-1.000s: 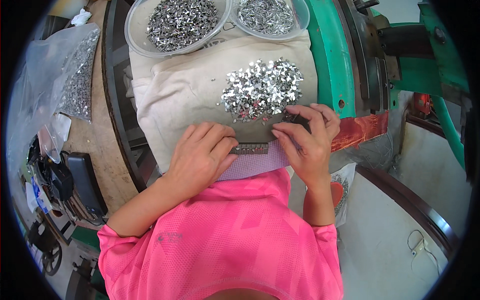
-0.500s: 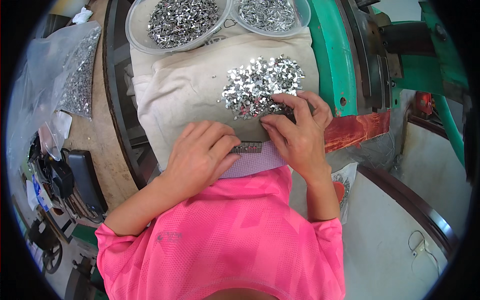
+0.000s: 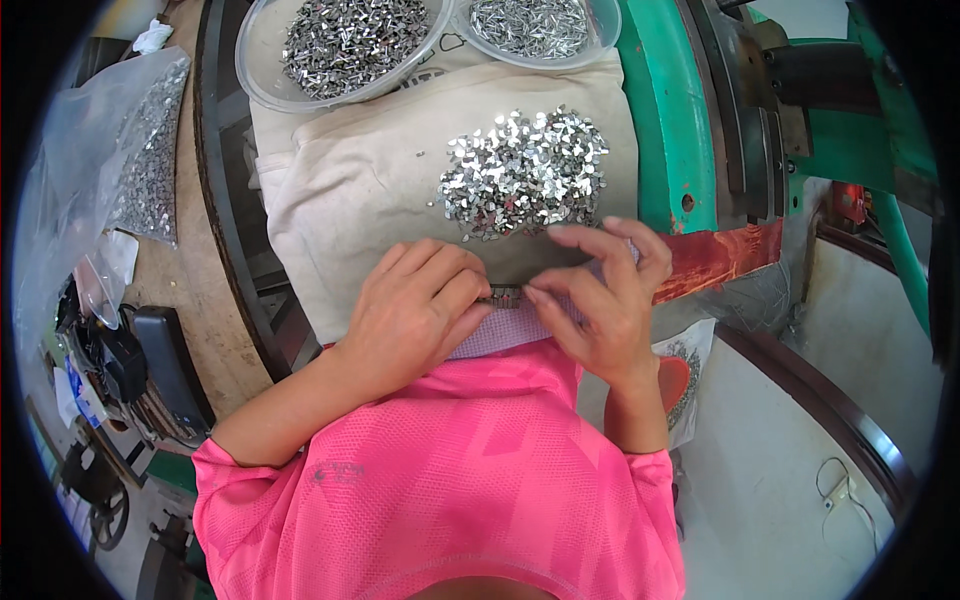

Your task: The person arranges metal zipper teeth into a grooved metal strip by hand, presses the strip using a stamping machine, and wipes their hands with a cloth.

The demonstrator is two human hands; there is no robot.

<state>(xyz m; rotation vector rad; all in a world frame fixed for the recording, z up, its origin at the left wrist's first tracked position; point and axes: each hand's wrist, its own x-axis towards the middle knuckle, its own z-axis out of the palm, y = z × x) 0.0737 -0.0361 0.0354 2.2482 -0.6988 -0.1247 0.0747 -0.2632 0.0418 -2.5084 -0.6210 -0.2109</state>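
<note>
My left hand (image 3: 415, 305) is closed, its thumb and fingers pinching a short grey metal link strip (image 3: 505, 295) with small reddish spots. Only part of the strip shows beyond those fingers. At its right end, the thumb and forefinger of my right hand (image 3: 595, 305) close together on it, while the other fingers are raised and spread. Any small piece between the right fingertips is hidden. Just beyond my hands, a heap of small shiny metal pieces (image 3: 525, 175) lies on a beige cloth (image 3: 350, 180). A lilac checked cloth (image 3: 480, 335) lies below the strip.
Two clear plastic tubs (image 3: 262, 85) (image 3: 612, 35) of small metal parts stand at the far edge. To the left, a plastic bag of metal pieces (image 3: 150, 170) rests on a wooden bench (image 3: 190, 275). Green machinery (image 3: 665, 130) stands at right, above a reddish board (image 3: 725, 260).
My right hand has come back from the heap's near edge to the right end of the strip. My left hand has shifted slightly right, still pinching the strip.
</note>
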